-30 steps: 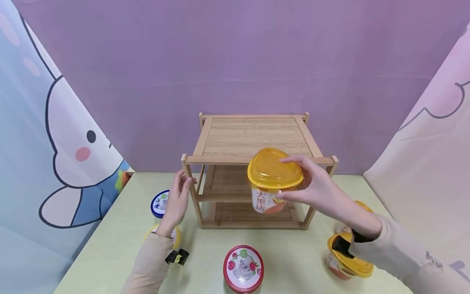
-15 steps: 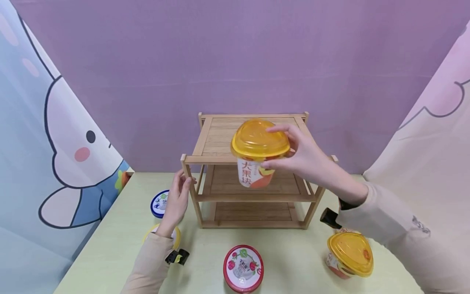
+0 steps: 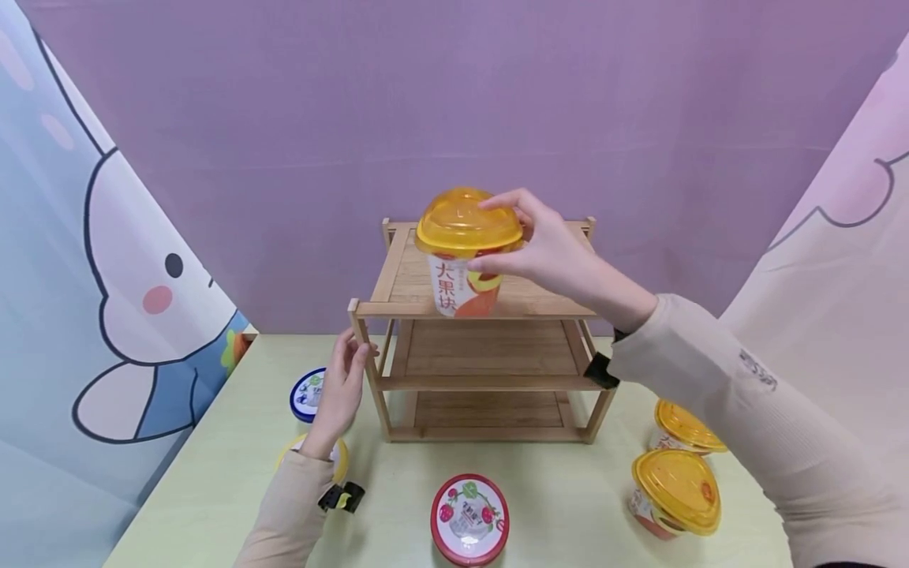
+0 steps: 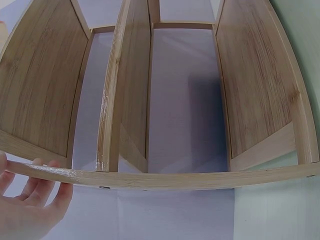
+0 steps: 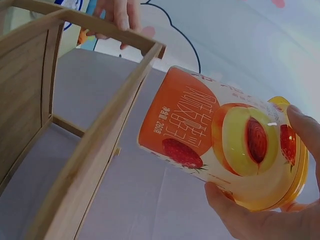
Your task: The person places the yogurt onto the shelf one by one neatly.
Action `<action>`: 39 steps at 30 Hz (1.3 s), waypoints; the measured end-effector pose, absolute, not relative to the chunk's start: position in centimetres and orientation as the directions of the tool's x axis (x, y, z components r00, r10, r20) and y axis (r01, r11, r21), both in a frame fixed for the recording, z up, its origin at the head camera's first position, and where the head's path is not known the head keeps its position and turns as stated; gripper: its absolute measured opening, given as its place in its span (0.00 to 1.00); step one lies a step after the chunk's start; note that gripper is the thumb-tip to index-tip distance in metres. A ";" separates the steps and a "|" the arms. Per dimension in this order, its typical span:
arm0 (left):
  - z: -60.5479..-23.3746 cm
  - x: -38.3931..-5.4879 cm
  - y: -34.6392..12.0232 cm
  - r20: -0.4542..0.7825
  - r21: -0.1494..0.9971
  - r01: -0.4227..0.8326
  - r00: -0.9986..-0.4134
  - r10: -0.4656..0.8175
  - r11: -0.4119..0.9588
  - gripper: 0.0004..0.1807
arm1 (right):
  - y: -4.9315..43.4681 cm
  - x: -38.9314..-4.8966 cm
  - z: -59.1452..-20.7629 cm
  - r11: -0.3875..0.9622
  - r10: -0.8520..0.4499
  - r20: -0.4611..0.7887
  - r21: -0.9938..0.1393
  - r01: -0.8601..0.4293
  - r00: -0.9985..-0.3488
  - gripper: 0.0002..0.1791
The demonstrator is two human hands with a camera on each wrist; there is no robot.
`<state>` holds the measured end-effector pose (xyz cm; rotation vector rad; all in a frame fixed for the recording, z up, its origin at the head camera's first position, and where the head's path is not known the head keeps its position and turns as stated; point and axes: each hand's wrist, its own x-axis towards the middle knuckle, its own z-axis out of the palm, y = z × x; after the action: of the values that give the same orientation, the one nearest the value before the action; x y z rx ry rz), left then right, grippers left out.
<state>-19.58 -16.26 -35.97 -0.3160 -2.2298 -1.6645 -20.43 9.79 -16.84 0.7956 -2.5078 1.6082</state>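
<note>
My right hand (image 3: pixel 550 248) grips a yogurt cup (image 3: pixel 454 225) with a domed yellow lid, thumb on one side and fingers around the lid. The cup hangs upright over the front of the top board of a three-tier wooden rack (image 3: pixel 490 347). In the right wrist view the cup's printed side (image 5: pixel 220 132) shows a peach and strawberries, with its base near the rack's top front rail (image 5: pixel 107 132). My left hand (image 3: pixel 343 386) holds the rack's front left post; in the left wrist view its fingers (image 4: pixel 37 192) wrap the post near the top.
Two more yellow-lidded cups, a front one (image 3: pixel 677 489) and a rear one (image 3: pixel 689 426), stand on the table at right. A red-lidded tub (image 3: pixel 469 521) is in front of the rack. By my left forearm are a blue-lidded tub (image 3: pixel 307 394) and a yellow-rimmed tub (image 3: pixel 342 460), partly covered.
My right hand has lifted the cup up and leftward, from before the middle tier to the top board's level. The left hand has stayed on the post.
</note>
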 end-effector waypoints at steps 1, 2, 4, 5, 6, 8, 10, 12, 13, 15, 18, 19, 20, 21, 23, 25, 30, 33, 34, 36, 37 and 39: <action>-36.3 -19.8 -16.4 0.398 0.882 0.375 -0.917 -0.024 0.287 0.19 | 9.6 -20.7 -16.7 0.315 -0.383 0.314 -0.840 -0.443 -0.869 0.33; -36.5 -20.0 -16.5 0.402 0.880 0.380 -0.915 -0.022 0.286 0.19 | 9.4 -21.0 -16.5 0.305 -0.381 0.312 -0.846 -0.437 -0.870 0.33; -36.9 -20.4 -16.6 0.414 0.876 0.392 -0.910 -0.020 0.282 0.19 | 9.0 -21.5 -16.2 0.289 -0.371 0.306 -0.859 -0.423 -0.876 0.33; -37.1 -20.5 -16.7 0.420 0.874 0.398 -0.907 -0.020 0.279 0.19 | 8.8 -21.7 -16.1 0.285 -0.369 0.305 -0.862 -0.419 -0.878 0.33; -37.1 -20.6 -16.7 0.426 0.873 0.405 -0.905 -0.020 0.273 0.19 | 8.7 -22.0 -16.0 0.284 -0.367 0.303 -0.864 -0.416 -0.880 0.33; -37.2 -20.6 -16.7 0.431 0.871 0.409 -0.902 -0.022 0.273 0.19 | 8.3 -22.6 -16.0 0.288 -0.368 0.296 -0.865 -0.411 -0.881 0.33; -37.2 -20.6 -16.6 0.428 0.871 0.405 -0.904 -0.024 0.279 0.19 | 8.0 -23.2 -16.1 0.298 -0.367 0.286 -0.865 -0.403 -0.885 0.33; -37.2 -20.6 -16.6 0.421 0.871 0.397 -0.907 -0.023 0.288 0.19 | 7.7 -23.7 -16.3 0.303 -0.369 0.273 -0.868 -0.393 -0.888 0.33; -37.2 -20.5 -16.6 0.419 0.871 0.394 -0.908 -0.023 0.292 0.19 | 7.5 -24.0 -16.3 0.305 -0.369 0.269 -0.869 -0.389 -0.889 0.33; -37.1 -20.5 -16.6 0.418 0.871 0.395 -0.908 -0.018 0.293 0.19 | 7.1 -24.4 -16.5 0.314 -0.369 0.259 -0.869 -0.382 -0.893 0.33; -36.0 -19.8 -16.2 0.402 0.880 0.381 -0.915 -0.018 0.285 0.19 | 6.6 -24.9 -16.7 0.329 -0.369 0.249 -0.866 -0.376 -0.895 0.33; -36.0 -19.8 -16.2 0.399 0.882 0.378 -0.917 -0.018 0.283 0.19 | 6.4 -25.0 -16.7 0.338 -0.368 0.245 -0.863 -0.375 -0.897 0.33; -36.0 -19.9 -16.2 0.394 0.884 0.373 -0.919 -0.018 0.281 0.19 | 6.3 -25.2 -16.8 0.344 -0.368 0.242 -0.862 -0.373 -0.898 0.34; -36.0 -19.9 -16.2 0.389 0.887 0.369 -0.921 -0.018 0.279 0.19 | 6.1 -25.3 -16.9 0.346 -0.369 0.239 -0.861 -0.372 -0.898 0.34; -36.3 -20.0 -16.4 0.392 0.885 0.372 -0.920 -0.017 0.279 0.19 | 5.7 -25.6 -17.1 0.355 -0.367 0.235 -0.859 -0.369 -0.900 0.33; -37.1 -20.5 -16.7 0.402 0.881 0.382 -0.916 -0.016 0.280 0.19 | 5.4 -25.8 -17.3 0.357 -0.366 0.233 -0.859 -0.368 -0.901 0.33; -37.2 -20.5 -16.6 0.420 0.873 0.398 -0.907 -0.018 0.281 0.19 | 4.8 -26.0 -17.7 0.354 -0.354 0.228 -0.865 -0.355 -0.907 0.32; -37.2 -20.5 -16.6 0.421 0.872 0.398 -0.907 -0.022 0.284 0.19 | 4.6 -26.0 -17.8 0.350 -0.347 0.226 -0.869 -0.349 -0.910 0.32; -37.1 -20.4 -16.6 0.421 0.873 0.398 -0.907 -0.024 0.281 0.19 | 4.5 -26.0 -17.9 0.351 -0.346 0.225 -0.869 -0.348 -0.911 0.33; -37.1 -20.5 -16.6 0.420 0.872 0.396 -0.907 -0.026 0.286 0.19 | 4.5 -25.9 -17.9 0.349 -0.347 0.225 -0.870 -0.349 -0.910 0.33; -37.1 -20.5 -16.6 0.419 0.873 0.395 -0.907 -0.027 0.287 0.19 | 4.4 -25.9 -18.0 0.349 -0.348 0.226 -0.870 -0.349 -0.910 0.33; -37.2 -20.5 -16.5 0.418 0.873 0.394 -0.908 -0.028 0.287 0.19 | 4.4 -25.9 -18.0 0.350 -0.348 0.225 -0.869 -0.348 -0.910 0.33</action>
<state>-20.53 -16.53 -37.16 -0.3306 -2.2086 -1.6551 -25.92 4.42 -18.04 0.6651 -2.5807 1.6621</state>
